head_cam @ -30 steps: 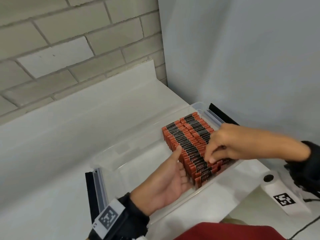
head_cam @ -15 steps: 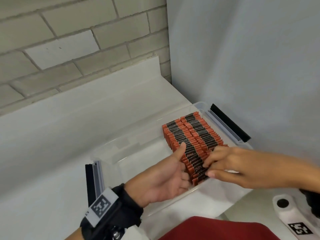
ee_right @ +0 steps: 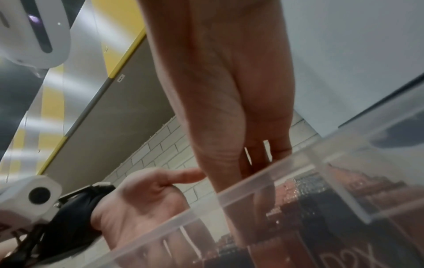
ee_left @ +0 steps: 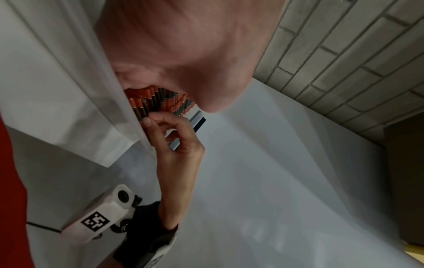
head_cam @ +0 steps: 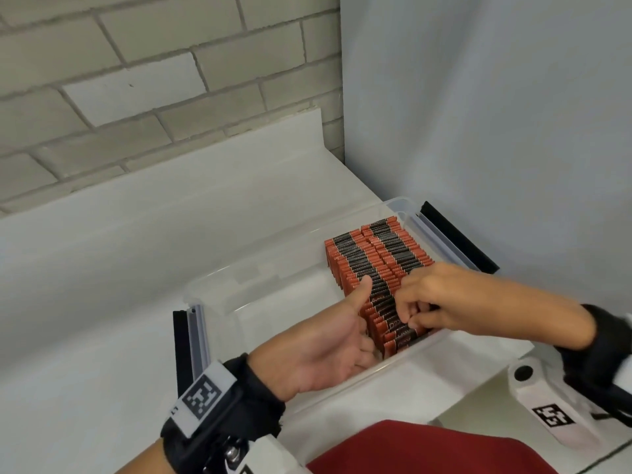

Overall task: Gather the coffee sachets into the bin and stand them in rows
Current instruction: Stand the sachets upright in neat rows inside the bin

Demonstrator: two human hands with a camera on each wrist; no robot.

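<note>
Head view: coffee sachets (head_cam: 372, 265) stand upright in two tight rows at one end of the clear bin (head_cam: 219, 295), red-orange edges with a black band. Left hand (head_cam: 328, 347) is inside the bin, palm flat against the open side of the near row, thumb up on the sachet tops, fingers straight, gripping nothing. Right hand (head_cam: 431, 299) reaches in over the opposite side, fingers (head_cam: 403, 313) curled down onto the tops of the nearest sachets; left wrist view shows thumb and forefinger (ee_left: 149, 121) pinching sachet tops right at the bin wall. Sachets sit between the two hands, touching both. Nearest sachets lean slightly. Behind the left palm the rest of the bin floor is bare. Bin sits on white tabletop (head_cam: 102, 302), grey partition (head_cam: 496, 114) just beyond the right hand
</note>
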